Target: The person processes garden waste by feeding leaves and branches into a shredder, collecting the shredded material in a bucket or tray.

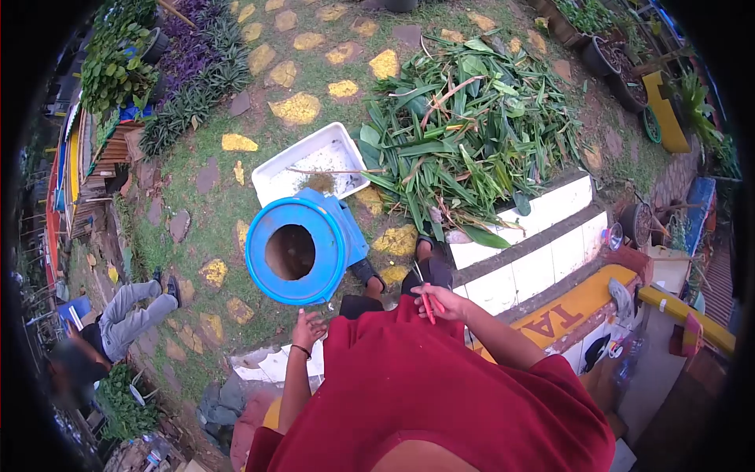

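1. Nearest: your red shirt, spread below the camera, dark legwear and footwear showing past it.
2. Right hand: closed around the handles of red-handled shears, held just ahead of your shirt; thin tips point away from you. Blade gap too small to tell.
3. Left hand: open, fingers loosely curled, dark band at wrist. Held near the blue drum, apart from it.
4. Drum sits ahead, slightly left, round opening facing up towards you.
5. White tray just beyond drum, partly hidden by it; small brownish clump and dark specks inside.
6. Cut-leaf heap: far right of tray, long green blades, near edge over the white-tiled steps.
7. Yellow-painted stones scattered through grass.
8. Another person, grey trousers, far off to your left.
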{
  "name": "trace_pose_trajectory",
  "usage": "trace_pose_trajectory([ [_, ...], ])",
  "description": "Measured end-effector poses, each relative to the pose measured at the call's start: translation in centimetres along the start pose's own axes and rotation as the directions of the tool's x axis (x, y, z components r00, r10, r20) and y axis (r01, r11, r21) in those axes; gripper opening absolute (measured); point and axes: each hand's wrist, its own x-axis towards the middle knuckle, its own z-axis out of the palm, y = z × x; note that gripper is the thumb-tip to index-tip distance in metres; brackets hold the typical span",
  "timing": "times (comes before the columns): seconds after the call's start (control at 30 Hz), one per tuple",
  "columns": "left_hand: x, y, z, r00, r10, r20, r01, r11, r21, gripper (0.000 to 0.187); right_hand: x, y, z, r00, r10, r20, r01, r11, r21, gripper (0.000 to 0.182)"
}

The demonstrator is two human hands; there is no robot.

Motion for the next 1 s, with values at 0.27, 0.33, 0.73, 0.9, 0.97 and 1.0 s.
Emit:
trace_pose_trajectory([
  [0.27, 4.0, -4.0, 12.9, 0.986, -0.125, 0.111, 0.084, 0.944, 0.318, 0.035, 15.6, -12.8, -14.3, 0.952, 0.215, -0.216, -0.296, 0.824, -0.484, 0.044],
  [0.33, 6.4, -4.8, 16.1, 0.981, -0.168, 0.095, 0.128, 0.934, 0.334, 0.031, 21.1, -17.5, -17.6, 0.957, 0.141, -0.254, -0.288, 0.584, -0.759, 0.050],
  [0.73, 19.4, -12.4, 19.3, 0.999, -0.038, -0.018, 0.042, 0.891, 0.451, 0.029, 63.0, -25.4, -25.1, 0.976, 0.005, -0.219, -0.212, 0.263, -0.941, 0.044],
  [0.9, 19.5, -13.6, 18.6, 0.979, -0.099, -0.176, 0.147, 0.948, 0.284, 0.024, 72.7, -29.7, -27.6, 0.806, -0.377, -0.456, -0.192, 0.562, -0.804, 0.046],
  [0.97, 19.9, -12.3, 19.3, 0.970, -0.116, -0.212, 0.187, 0.917, 0.353, 0.023, 71.1, -32.3, -30.0, 0.678, -0.549, -0.489, -0.136, 0.560, -0.817, 0.054],
  [1.0, 20.1, -11.7, 19.6, 0.966, -0.119, -0.231, 0.210, 0.881, 0.424, 0.023, 69.1, -33.8, -31.5, 0.687, -0.541, -0.484, -0.143, 0.553, -0.821, 0.055],
])
